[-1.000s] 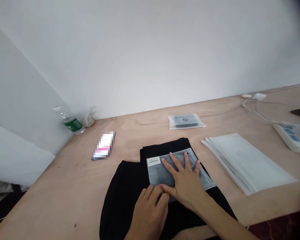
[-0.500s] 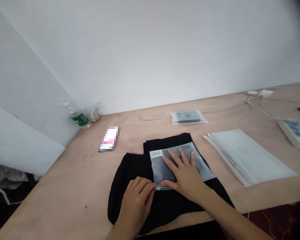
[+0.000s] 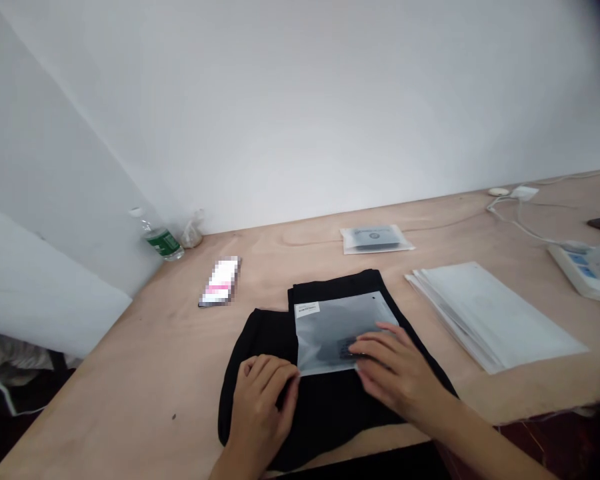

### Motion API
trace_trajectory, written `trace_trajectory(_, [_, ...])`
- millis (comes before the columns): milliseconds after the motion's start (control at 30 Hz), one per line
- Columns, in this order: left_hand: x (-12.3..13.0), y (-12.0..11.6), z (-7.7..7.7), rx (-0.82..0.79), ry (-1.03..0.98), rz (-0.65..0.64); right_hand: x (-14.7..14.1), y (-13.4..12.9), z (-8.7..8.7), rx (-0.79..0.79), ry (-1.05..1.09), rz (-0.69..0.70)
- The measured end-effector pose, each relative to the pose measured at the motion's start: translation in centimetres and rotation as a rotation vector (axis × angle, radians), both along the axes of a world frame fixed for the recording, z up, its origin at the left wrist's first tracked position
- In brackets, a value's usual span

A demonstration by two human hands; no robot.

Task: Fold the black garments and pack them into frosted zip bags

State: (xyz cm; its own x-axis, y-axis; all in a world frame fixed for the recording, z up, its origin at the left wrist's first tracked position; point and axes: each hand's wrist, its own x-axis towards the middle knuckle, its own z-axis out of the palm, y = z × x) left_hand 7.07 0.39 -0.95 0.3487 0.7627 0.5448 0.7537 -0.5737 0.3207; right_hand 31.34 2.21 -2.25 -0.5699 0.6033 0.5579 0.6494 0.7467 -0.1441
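Your left hand is at the near left corner of the frosted pouch, its fingers curled and its thumb and forefinger pinched together on that corner; your right hand is over the pouch's near right part, its fingers half bent and slightly apart, its thumb by the near edge; you cannot tell from this view whether the right hand grips that edge or only rests there.

The pouch lies flat on the folded black cloth, towards its right side; a white label sits in the pouch's far left corner, a small dark dot marks its far right corner, and dark print shows through beside your right fingertips; the cloth lies directly on the bench.

To the right of the cloth, and apart from it, you have a stack of white bags, slightly fanned along its left edge; beyond the cloth, on the far side, lies a smaller packet with a round mark; to the far left is a phone with a bright, blurred screen; farther off stand a green-labelled bottle and, just beside it, a small plastic bag; at the far right sits a white power strip, with a white cable near it.
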Motion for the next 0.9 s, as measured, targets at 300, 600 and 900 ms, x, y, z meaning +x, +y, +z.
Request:
trace_trajectory(300, [-0.8,0.1,-0.4,0.024,0.039,-0.030,8.9,-1.4,-0.9,-0.065,-0.093,-0.222])
trace_trajectory(600, [1.9,0.8,2.9,-0.174,0.279,-0.021,2.6,0.0,1.9,-0.261,0.000,-0.324])
trace_trajectory(900, [6.3,5.4,-1.6,-0.189,0.359,-0.089,-1.9,3.3,-1.0,-0.266,-0.197,-0.358])
